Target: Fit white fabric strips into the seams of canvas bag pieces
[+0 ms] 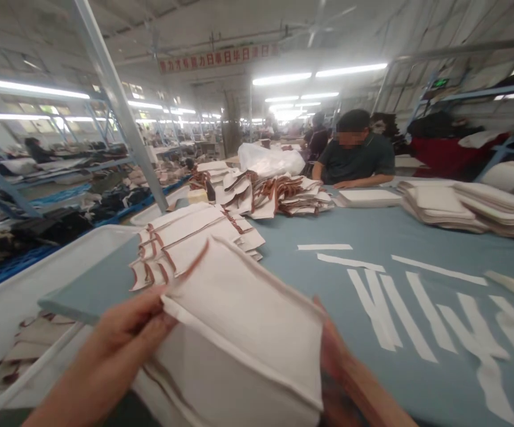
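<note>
A cream fabric piece with raised seams and a brown edge is held up between my hands, over the near edge of the blue-grey table. My left hand pinches its left corner between thumb and fingers. At its right edge is my right hand, partly hidden behind the cloth and blurred, its fingers against the fabric. Just beyond the piece lies a stack of similar cream pieces with brown edges.
White strips are scattered over the table at the right. Across it a person leans near a flat cream stack. More cream stacks lie at the far right. A white bin and metal pole stand left.
</note>
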`<state>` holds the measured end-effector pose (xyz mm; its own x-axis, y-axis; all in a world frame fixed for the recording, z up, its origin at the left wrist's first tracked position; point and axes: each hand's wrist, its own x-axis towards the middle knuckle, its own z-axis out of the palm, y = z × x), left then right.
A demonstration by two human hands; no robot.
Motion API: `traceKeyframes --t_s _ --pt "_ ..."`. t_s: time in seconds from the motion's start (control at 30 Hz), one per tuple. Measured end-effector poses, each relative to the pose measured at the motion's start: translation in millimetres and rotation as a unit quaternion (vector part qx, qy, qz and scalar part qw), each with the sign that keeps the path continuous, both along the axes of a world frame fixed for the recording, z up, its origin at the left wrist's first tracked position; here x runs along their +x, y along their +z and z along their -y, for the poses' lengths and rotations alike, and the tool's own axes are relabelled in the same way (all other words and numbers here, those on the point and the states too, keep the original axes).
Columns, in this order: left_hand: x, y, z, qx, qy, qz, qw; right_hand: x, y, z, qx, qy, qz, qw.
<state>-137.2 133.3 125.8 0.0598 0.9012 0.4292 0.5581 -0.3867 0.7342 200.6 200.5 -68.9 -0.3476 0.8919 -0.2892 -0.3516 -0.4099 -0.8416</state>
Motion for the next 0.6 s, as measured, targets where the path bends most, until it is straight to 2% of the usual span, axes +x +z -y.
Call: traceKeyframes --t_s 0.03,0.1,0.2,0.23,0.33,0.4,0.47,0.53,0.6 --pt "8.1 -11.1 15.3 -0.028 -0.04 -0.025 0.999 9.4 7.7 0.6 -0.009 0.026 -0.018 0.999" --pt "28.7 -33.5 39.1 -0.09 -0.078 -0.034 0.992 25.1 24.7 9.4 0.011 0.109 -0.031 0.993" --pt "60.2 -60.9 62.2 -0.162 -0.131 -0.007 0.978 37.3 53.7 34.7 0.152 0.209 0.066 0.964" --pt "68.2 -67.0 67.8 -0.177 -0.142 -0.005 0.974 38.9 63.1 43.5 0.207 0.218 0.115 0.947" --pt "83.2 -76.4 79.0 -0.169 -0.15 -0.042 0.973 41.3 83.3 65.4 0.34 0.171 0.238 0.894" --pt "89.2 -78.7 80.9 -0.109 -0.158 -0.096 0.977 44.6 87.8 78.5 0.401 0.121 0.277 0.865" --pt "96.5 -82.7 79.9 0.013 -0.138 -0.174 0.975 49.7 87.4 94.4 0.428 0.055 0.304 0.849" --pt "106.8 -91.2 79.7 0.143 -0.071 -0.248 0.956 54.5 85.4 114.2 0.441 -0.01 0.334 0.833" --pt "118.8 -103.6 82.2 0.216 -0.004 -0.283 0.935 57.6 83.4 134.9 0.442 -0.038 0.354 0.823"
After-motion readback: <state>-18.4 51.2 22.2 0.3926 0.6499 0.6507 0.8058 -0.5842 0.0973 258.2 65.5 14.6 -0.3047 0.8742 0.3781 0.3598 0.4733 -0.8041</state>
